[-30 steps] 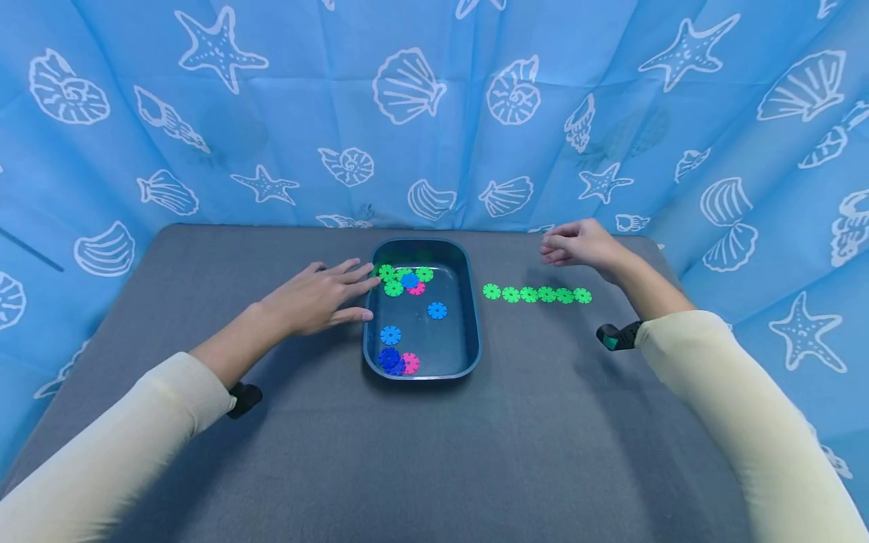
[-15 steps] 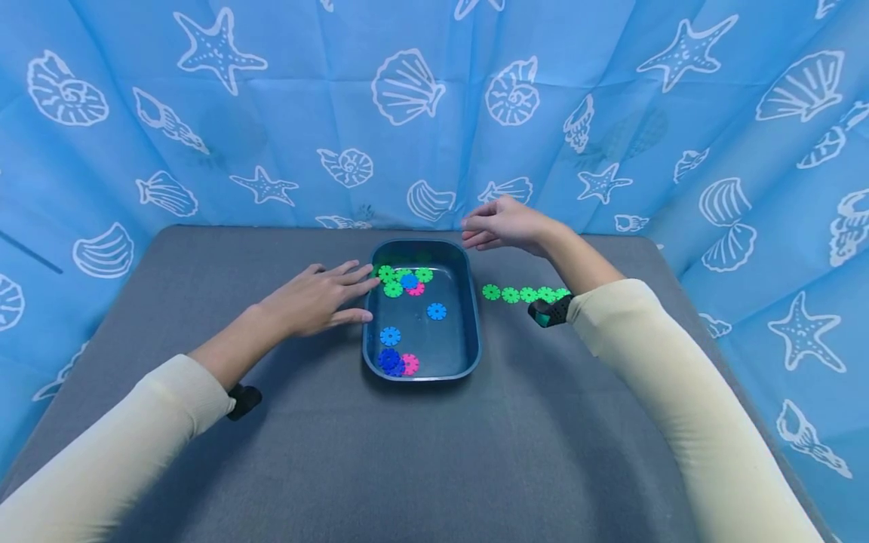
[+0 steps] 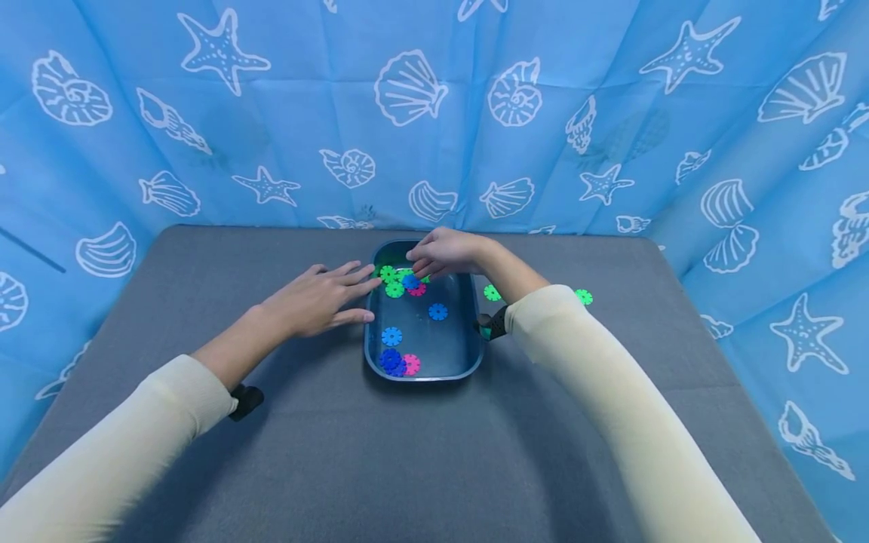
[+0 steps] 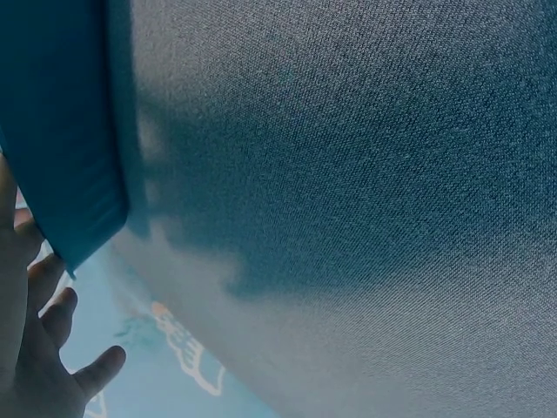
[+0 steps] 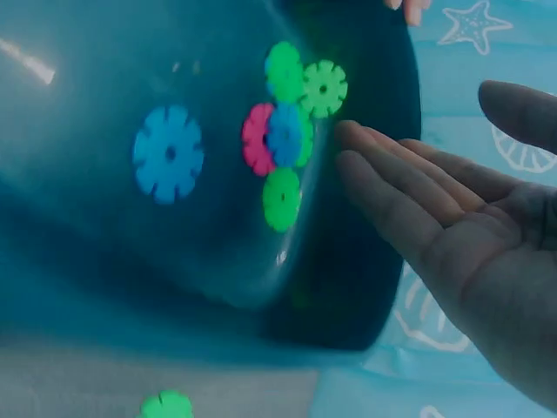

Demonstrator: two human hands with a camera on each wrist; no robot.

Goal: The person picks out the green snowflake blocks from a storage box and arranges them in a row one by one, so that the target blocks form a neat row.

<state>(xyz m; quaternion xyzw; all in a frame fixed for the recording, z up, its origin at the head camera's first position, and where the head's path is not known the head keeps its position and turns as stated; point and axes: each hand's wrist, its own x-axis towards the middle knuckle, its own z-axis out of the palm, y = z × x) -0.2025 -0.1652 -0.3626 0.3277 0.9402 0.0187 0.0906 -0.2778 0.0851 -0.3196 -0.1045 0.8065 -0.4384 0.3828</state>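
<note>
A dark blue tray (image 3: 424, 379) holds several notched plastic discs. Green discs (image 3: 394, 289) cluster at its far end around a blue disc (image 5: 285, 135) and a pink disc (image 5: 258, 139). Nearer lie another blue disc (image 3: 437, 311), dark blue discs (image 3: 390, 359) and a second pink disc (image 3: 410, 365). My left hand (image 3: 326, 298) rests its spread fingertips at the tray's left rim. Above the far end hovers my right hand (image 3: 448, 250), fingers fairly straight, thumb apart, holding nothing; its fingertips are close to the green cluster in the right wrist view.
Right of the tray, a row of green discs (image 3: 584, 296) lies on the grey cloth-covered table (image 3: 305, 467); my right forearm hides its middle. A blue curtain (image 3: 285, 98) with white shell prints hangs behind the table's far edge.
My right hand has moved left from beyond the green row, across the tray's right rim, and down over its far end. The left hand has stayed at the left rim.
</note>
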